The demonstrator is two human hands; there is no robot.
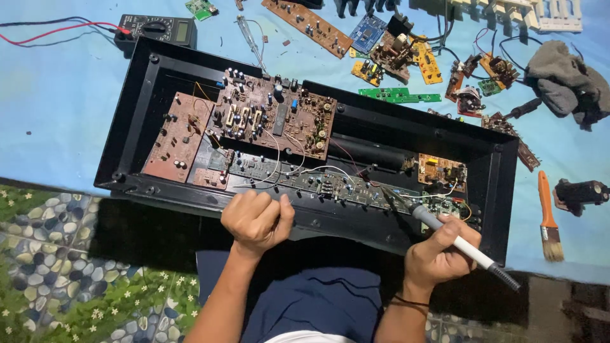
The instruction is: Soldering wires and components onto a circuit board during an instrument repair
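Observation:
A long black plastic casing [133, 101] lies open on a blue cloth, with brown circuit boards [273, 114] and a dark strip board [318, 181] inside. My right hand [441, 251] grips a white-handled soldering iron [454, 240]; its tip points at the strip board near the casing's front right. My left hand [257, 219] is curled in a fist at the casing's front edge, next to thin white wires [298, 170]; whether it pinches anything is hidden.
A black multimeter [155, 28] with red and black leads sits at the back left. Loose circuit boards [394, 57] and a grey rag [562, 79] lie behind the casing. An orange-handled brush [548, 216] lies at the right. Pebble-patterned floor [57, 254] is at the left.

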